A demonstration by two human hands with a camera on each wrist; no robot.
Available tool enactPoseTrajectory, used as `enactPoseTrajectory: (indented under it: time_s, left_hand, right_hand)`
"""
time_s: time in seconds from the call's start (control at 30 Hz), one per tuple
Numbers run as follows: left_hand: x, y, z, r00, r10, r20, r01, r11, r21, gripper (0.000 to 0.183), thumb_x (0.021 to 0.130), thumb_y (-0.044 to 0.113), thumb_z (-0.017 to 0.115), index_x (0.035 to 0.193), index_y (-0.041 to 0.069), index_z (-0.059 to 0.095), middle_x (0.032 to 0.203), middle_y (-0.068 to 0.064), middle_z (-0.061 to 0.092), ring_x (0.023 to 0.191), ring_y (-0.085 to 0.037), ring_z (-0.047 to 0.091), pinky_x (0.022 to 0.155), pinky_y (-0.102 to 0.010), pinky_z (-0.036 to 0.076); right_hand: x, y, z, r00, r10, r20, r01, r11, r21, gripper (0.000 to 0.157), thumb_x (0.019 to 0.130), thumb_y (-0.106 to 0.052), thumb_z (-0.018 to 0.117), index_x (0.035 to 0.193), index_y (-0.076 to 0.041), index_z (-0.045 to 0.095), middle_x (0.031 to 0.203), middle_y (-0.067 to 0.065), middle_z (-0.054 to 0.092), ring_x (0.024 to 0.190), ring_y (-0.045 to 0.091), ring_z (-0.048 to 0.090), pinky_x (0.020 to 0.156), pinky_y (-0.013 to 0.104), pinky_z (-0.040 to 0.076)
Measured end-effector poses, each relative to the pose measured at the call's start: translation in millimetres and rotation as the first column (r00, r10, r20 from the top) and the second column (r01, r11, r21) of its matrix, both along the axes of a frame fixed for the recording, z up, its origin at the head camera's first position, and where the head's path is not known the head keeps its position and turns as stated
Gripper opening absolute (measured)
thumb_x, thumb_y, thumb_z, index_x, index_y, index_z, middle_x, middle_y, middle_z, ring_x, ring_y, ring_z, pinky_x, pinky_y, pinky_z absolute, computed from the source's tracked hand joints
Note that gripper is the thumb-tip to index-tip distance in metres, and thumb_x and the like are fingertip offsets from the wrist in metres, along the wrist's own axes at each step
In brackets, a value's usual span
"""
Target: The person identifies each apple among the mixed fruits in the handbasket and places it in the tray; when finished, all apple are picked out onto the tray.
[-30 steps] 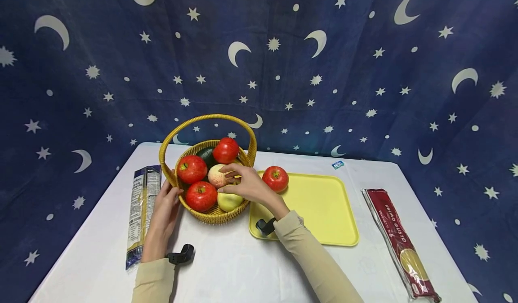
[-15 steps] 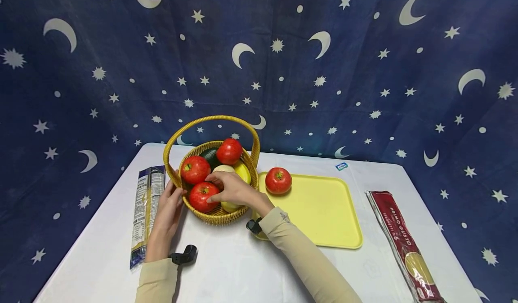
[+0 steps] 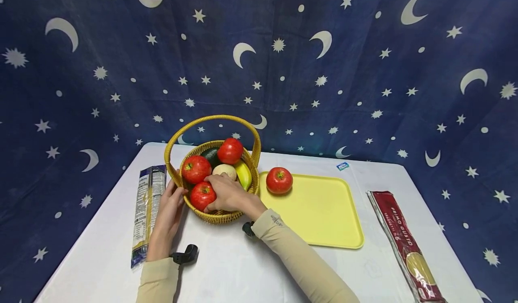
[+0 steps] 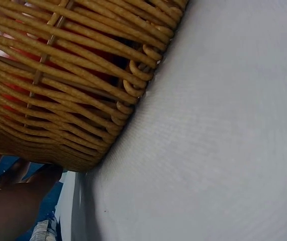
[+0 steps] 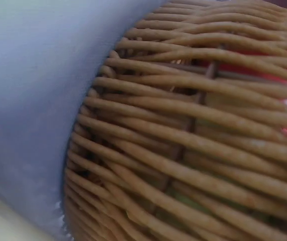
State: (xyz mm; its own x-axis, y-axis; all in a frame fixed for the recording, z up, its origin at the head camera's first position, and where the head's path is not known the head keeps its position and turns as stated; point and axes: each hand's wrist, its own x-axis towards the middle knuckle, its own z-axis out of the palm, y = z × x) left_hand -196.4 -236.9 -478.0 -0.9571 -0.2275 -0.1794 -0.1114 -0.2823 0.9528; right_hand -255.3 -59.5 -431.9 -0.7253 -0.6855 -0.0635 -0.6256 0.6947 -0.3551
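Observation:
A yellow wicker basket [image 3: 221,218] with a tall hoop handle stands on the table, holding several fruits. My left hand [image 3: 169,213] grips its left side, thumb at the rim beside the handle's base and fingers against the outer weave in the left wrist view. Inside the basket my right hand [image 3: 230,196] grips the front red apple [image 3: 200,197], fingers over its top and thumb low on its right side. Behind lie a second red apple [image 3: 196,169], a third red apple [image 3: 230,150], a dark green fruit [image 3: 210,156], a pale peach [image 3: 225,171] and a banana [image 3: 243,175].
Right of the basket lies a yellow tray [image 3: 323,213] with a red apple [image 3: 279,180] on its back left corner. A clear-and-blue pasta pack [image 3: 149,208] is at the left, a dark red spaghetti pack [image 3: 402,244] at the right. A small blue packet [image 3: 342,166] lies near the back edge.
My right hand has moved left and down from the peach to the front red apple, and its fingers have closed round it. My left hand has stayed at the basket's side.

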Motion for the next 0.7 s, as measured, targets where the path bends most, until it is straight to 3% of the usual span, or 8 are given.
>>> enactPoseTrajectory:
  time_s: [0.37, 0.7]
  left_hand:
    - [-0.1, 1.5, 0.5, 1.000, 0.007, 0.016, -0.006, 1.000, -0.012, 0.067, 0.097, 0.005, 0.041, 0.156, 0.029, 0.021, 0.162, 0.004, 0.016, 0.141, -0.012, 0.026, 0.114, -0.032, 0.025]
    - [0.4, 1.4, 0.0, 1.000, 0.006, 0.004, -0.006, 1.000, -0.014, 0.068, 0.097, 0.004, 0.042, 0.156, 0.029, 0.022, 0.162, 0.003, 0.016, 0.142, -0.012, 0.025, 0.115, -0.032, 0.025]
  right_hand:
    - [1.5, 4.7, -4.9, 0.999, 0.011, -0.048, -0.015, 0.997, -0.075, 0.079, 0.074, -0.045, 0.082, 0.139, -0.015, 0.049, 0.135, -0.001, 0.055, 0.115, 0.019, 0.045, 0.094, 0.032, 0.046]
    - [2.4, 9.0, -6.4, 0.999, 0.012, -0.049, -0.021, 0.982, -0.186, 0.077, 0.072, -0.047, 0.082, 0.136, -0.017, 0.053, 0.131, 0.002, 0.056, 0.117, 0.021, 0.049, 0.097, 0.034, 0.044]
